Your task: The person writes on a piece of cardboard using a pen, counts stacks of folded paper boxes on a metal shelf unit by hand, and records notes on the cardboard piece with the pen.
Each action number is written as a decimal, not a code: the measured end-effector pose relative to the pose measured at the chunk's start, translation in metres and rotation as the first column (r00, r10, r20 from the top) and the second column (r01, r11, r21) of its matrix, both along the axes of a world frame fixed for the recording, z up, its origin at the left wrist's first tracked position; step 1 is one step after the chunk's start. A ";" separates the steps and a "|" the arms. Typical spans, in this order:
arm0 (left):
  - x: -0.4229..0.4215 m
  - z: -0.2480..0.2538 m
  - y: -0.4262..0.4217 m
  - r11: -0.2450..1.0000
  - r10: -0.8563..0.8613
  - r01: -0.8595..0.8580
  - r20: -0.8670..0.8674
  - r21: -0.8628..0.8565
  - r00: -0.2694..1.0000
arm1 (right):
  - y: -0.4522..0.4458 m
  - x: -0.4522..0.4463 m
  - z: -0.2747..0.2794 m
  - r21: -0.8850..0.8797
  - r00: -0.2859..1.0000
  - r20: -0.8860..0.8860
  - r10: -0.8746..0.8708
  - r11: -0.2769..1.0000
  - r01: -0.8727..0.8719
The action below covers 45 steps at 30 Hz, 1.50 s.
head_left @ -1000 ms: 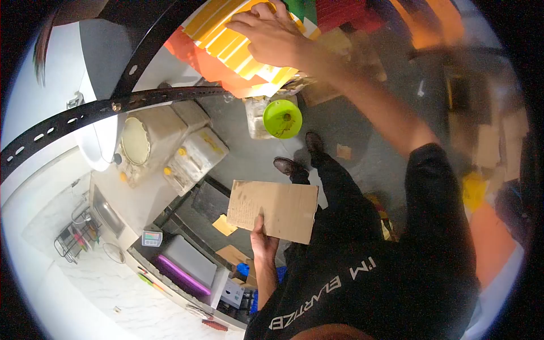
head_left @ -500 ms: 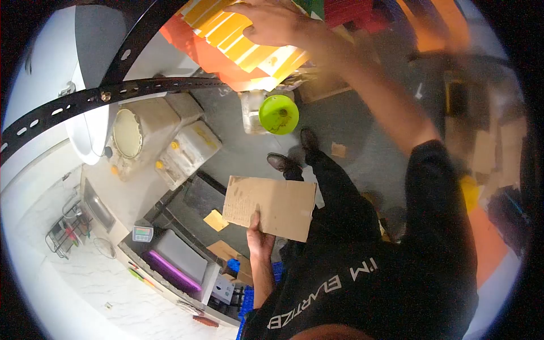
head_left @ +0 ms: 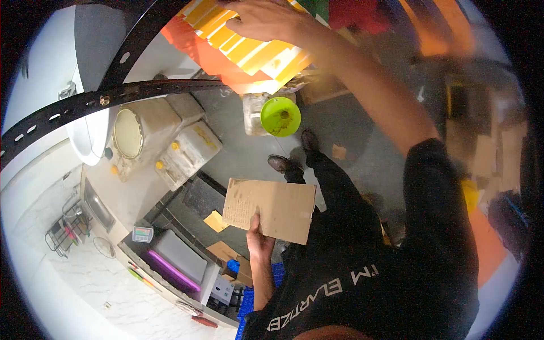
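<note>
My left hand (head_left: 260,242) grips the near edge of a brown cardboard piece (head_left: 277,208), its thumb lying on top. Faint writing or print marks the left part of the cardboard, which is held out in front of my body. At the top, my right hand (head_left: 263,21) is stretched over a stack of yellow-and-white striped sheets (head_left: 243,52). Its thumb stands apart from the fingers, and some fingertips are cut off by the frame edge. Orange sheets (head_left: 212,65) lie beneath the yellow ones.
A green bowl (head_left: 280,117) sits on a whitish container (head_left: 255,122) on the floor. Stained plastic jugs (head_left: 192,148) stand left, under a black slotted metal frame (head_left: 141,88). A digital scale (head_left: 142,234) is at lower left. Stacked cardboard (head_left: 484,150) lies at right.
My right hand has shifted slightly up and left over the yellow sheets. The left hand still holds the cardboard, almost unmoved.
</note>
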<state>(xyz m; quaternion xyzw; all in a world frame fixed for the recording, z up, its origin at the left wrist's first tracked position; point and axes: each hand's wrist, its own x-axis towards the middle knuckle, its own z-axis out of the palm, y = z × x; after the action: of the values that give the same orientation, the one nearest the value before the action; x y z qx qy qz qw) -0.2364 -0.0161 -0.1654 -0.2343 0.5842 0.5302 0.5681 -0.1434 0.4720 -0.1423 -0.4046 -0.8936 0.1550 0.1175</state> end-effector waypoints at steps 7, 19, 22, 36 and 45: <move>0.003 0.001 0.003 1.000 0.006 -0.006 -0.005 0.004 1.000 | -0.001 0.005 0.014 -0.034 0.999 0.003 0.042 0.999 -0.042; 0.007 0.011 0.005 0.993 -0.116 0.114 -0.068 -0.036 0.991 | 0.008 0.004 0.026 -0.148 0.995 0.054 0.081 0.986 -0.073; 0.005 -0.009 -0.008 0.994 -0.082 0.078 -0.047 -0.080 0.996 | 0.012 -0.019 -0.022 0.122 0.981 -0.187 -0.055 0.989 0.079; -0.006 -0.022 0.016 0.987 -0.113 0.109 -0.033 -0.116 0.993 | 0.019 -0.007 -0.001 -0.035 0.987 -0.113 0.113 0.992 -0.118; -0.007 -0.042 0.013 0.994 -0.088 0.090 0.032 -0.061 0.996 | 0.013 -0.009 -0.009 0.018 0.988 -0.155 0.011 1.000 -0.008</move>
<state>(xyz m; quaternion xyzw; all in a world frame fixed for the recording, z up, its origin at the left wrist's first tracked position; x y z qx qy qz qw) -0.2438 -0.0034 -0.2078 -0.2334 0.6017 0.4824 0.5923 -0.1521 0.4855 -0.1509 -0.3860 -0.8849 0.1787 0.1895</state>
